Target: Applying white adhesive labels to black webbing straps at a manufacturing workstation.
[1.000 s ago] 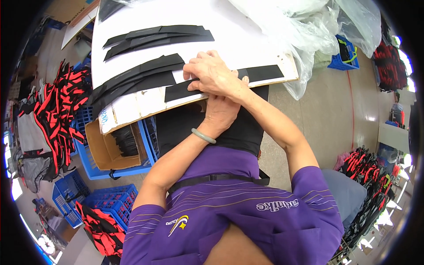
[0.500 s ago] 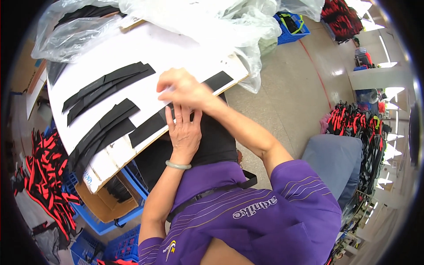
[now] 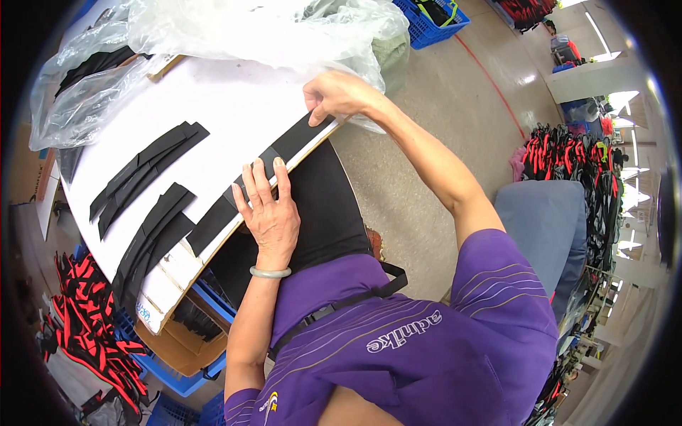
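A long black fabric strip (image 3: 212,226) lies along the near edge of the white table (image 3: 234,128). My left hand (image 3: 268,213) rests on its middle, fingers spread and lying flat. At the strip's far right end, by the table corner, my right hand (image 3: 335,97) has thumb and fingers pinched on the material. A small greyish patch (image 3: 270,154) shows on the strip just beyond my left fingertips. To the left, two fanned piles of black strips, a farther pile (image 3: 145,167) and a nearer pile (image 3: 153,234), lie on the tabletop.
Clear plastic sheeting (image 3: 234,32) covers the table's far side. Under the near left corner sits a cardboard box (image 3: 177,344) in a blue crate (image 3: 186,383). Red-and-black straps (image 3: 92,319) are heaped at left. A grey-covered stack (image 3: 536,234) stands at right, and a blue basket (image 3: 430,28) beyond.
My right hand has moved from beside my left fingers to the strip's far end, where it pinches the material. My left hand stays on the strip. The whole view has shifted slightly.
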`<act>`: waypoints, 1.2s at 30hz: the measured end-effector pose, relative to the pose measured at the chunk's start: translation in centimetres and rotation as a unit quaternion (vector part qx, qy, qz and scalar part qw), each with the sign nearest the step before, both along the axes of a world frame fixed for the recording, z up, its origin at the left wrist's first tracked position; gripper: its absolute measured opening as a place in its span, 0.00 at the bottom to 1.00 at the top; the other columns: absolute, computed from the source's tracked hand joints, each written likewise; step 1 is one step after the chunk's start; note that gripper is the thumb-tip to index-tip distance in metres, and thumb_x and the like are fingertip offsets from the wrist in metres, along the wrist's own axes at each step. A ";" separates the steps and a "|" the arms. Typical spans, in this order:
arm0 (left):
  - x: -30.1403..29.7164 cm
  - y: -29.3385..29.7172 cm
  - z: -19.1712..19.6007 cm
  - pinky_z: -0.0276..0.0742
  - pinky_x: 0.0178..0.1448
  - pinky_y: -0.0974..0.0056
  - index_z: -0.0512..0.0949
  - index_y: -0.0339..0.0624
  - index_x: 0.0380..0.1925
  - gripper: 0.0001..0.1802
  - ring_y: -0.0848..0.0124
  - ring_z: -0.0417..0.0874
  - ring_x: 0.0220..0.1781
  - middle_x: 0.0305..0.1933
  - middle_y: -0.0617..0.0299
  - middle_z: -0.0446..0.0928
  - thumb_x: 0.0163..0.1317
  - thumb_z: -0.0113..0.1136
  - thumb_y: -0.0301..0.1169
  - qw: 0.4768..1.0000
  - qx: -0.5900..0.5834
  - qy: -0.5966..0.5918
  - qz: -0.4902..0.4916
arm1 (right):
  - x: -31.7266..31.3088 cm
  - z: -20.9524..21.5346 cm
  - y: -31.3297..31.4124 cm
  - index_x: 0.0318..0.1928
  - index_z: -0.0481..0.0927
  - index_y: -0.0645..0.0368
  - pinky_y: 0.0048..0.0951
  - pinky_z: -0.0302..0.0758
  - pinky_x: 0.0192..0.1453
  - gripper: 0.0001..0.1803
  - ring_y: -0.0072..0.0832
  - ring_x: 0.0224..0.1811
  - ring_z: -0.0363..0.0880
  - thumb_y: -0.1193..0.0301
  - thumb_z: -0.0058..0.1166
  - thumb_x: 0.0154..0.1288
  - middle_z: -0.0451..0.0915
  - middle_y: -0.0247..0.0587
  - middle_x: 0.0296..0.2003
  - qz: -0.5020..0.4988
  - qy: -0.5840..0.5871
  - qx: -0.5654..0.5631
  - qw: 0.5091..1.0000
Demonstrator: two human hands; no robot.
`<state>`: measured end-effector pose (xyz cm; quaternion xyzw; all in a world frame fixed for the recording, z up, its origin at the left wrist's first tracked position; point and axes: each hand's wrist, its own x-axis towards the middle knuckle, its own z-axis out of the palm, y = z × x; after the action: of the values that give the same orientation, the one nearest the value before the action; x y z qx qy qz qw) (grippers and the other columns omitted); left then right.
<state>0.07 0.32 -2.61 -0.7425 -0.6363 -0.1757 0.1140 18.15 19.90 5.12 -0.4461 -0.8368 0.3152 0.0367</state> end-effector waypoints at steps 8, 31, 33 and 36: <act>-0.8 0.3 0.1 0.49 0.73 0.44 0.63 0.46 0.66 0.37 0.51 0.58 0.73 0.68 0.47 0.61 0.52 0.61 0.26 1.000 0.005 0.006 0.009 | -0.5 -0.5 1.2 0.24 0.78 0.62 0.32 0.69 0.30 0.13 0.27 0.25 0.75 0.67 0.69 0.43 0.78 0.36 0.20 0.042 0.041 -0.032 0.998; -24.9 -7.5 7.1 0.47 0.73 0.42 0.82 0.49 0.42 0.16 0.52 0.62 0.71 0.60 0.56 0.74 0.51 0.63 0.22 0.981 0.009 -0.149 0.126 | -9.4 2.7 -2.4 0.35 0.83 0.62 0.21 0.72 0.42 0.09 0.19 0.35 0.77 0.68 0.62 0.60 0.81 0.33 0.31 -0.064 0.338 -0.124 0.931; -25.0 -7.9 5.6 0.49 0.72 0.43 0.81 0.48 0.43 0.19 0.51 0.63 0.70 0.60 0.54 0.73 0.48 0.66 0.23 0.978 -0.010 -0.175 0.112 | -15.5 3.2 -1.9 0.37 0.84 0.60 0.23 0.72 0.43 0.10 0.20 0.38 0.78 0.67 0.63 0.59 0.83 0.34 0.33 0.030 0.348 -0.090 0.933; -25.9 -7.1 6.3 0.55 0.70 0.48 0.81 0.48 0.44 0.20 0.52 0.67 0.67 0.59 0.54 0.73 0.46 0.68 0.25 0.983 -0.030 -0.173 0.055 | -24.3 1.8 -1.6 0.40 0.84 0.57 0.30 0.73 0.50 0.13 0.28 0.44 0.78 0.63 0.62 0.59 0.80 0.37 0.41 0.128 0.303 -0.019 0.944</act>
<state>-25.87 -6.77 3.66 -0.6679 -0.6914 -0.2754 -0.0109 -6.12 18.31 6.95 -0.2194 -0.8300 0.4533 0.2398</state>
